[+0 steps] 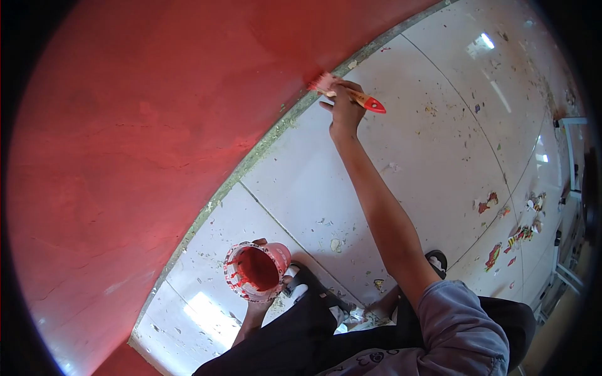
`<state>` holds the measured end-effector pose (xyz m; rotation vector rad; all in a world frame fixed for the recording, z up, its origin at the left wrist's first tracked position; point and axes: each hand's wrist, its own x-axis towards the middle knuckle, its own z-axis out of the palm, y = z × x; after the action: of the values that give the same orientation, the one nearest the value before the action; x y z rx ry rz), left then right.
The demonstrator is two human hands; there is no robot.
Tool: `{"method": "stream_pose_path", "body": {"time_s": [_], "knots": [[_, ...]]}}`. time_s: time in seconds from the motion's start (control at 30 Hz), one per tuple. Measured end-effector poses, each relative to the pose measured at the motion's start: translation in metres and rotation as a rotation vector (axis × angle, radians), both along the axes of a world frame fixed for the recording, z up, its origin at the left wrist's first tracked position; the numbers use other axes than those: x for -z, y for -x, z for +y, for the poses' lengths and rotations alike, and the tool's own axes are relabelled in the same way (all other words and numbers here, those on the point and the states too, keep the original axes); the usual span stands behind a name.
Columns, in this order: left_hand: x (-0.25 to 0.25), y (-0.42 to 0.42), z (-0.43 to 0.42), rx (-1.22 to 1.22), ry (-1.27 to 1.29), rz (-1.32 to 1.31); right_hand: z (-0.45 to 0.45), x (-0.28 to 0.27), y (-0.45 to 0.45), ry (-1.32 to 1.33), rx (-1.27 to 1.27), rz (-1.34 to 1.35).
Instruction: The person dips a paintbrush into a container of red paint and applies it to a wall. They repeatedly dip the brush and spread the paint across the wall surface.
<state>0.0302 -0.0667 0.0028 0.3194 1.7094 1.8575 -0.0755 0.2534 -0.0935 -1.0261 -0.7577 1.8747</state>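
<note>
My right hand (pixel 347 111) is closed around a paintbrush (pixel 374 105) with a wooden handle and a red end. Its bristles, wet with red paint, touch the bottom of the red wall (pixel 163 94), just above the grey-green strip (pixel 271 135) along the floor. Low on the left, my left hand (pixel 259 307) grips a small paint bucket (pixel 283 255) from below and behind. The bucket tilts toward me, showing red paint inside and streaks on its lettered rim. Most of the left fingers are hidden behind it.
White floor tiles (pixel 301 172) carry scattered paint flakes and debris. Torn colourful scraps (pixel 493 257) lie at the right. A metal frame (pixel 569 156) stands at the far right edge. My sandalled foot (pixel 300 289) is beside the bucket.
</note>
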Motion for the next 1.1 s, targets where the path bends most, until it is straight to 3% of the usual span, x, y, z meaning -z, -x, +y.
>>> {"method": "stream_pose_path", "body": {"time_s": [0.1, 0.27, 0.43, 0.53, 0.7, 0.83, 0.97, 1.03, 1.1], "knots": [[-0.006, 0.000, 0.005, -0.034, 0.007, -0.082, 0.000, -0.011, -0.014, 0.003, 0.023, 0.037], [0.005, 0.001, -0.002, 0.006, 0.092, 0.095, -0.004, -0.006, -0.008, -0.029, 0.005, -0.053], [0.006, 0.002, -0.001, 0.020, 0.224, 0.207, -0.002, -0.019, -0.016, -0.059, -0.013, 0.066], [0.006, 0.002, -0.001, 0.003, 0.200, 0.192, 0.012, -0.005, -0.022, 0.004, 0.114, -0.076], [0.001, 0.000, 0.004, -0.006, 0.207, 0.174, 0.023, -0.001, 0.000, -0.042, 0.025, 0.009], [0.005, 0.004, 0.001, 0.027, 0.229, 0.220, 0.031, -0.008, -0.023, -0.037, 0.114, 0.017], [0.002, 0.001, 0.004, 0.010, 0.160, 0.137, 0.033, 0.024, -0.009, -0.053, 0.043, -0.032], [0.000, 0.002, 0.005, 0.031, 0.168, 0.149, 0.034, 0.007, -0.008, -0.084, 0.023, 0.043], [-0.012, 0.000, 0.014, -0.143, 0.067, -0.251, 0.038, -0.012, -0.012, -0.129, 0.030, 0.091]]}}
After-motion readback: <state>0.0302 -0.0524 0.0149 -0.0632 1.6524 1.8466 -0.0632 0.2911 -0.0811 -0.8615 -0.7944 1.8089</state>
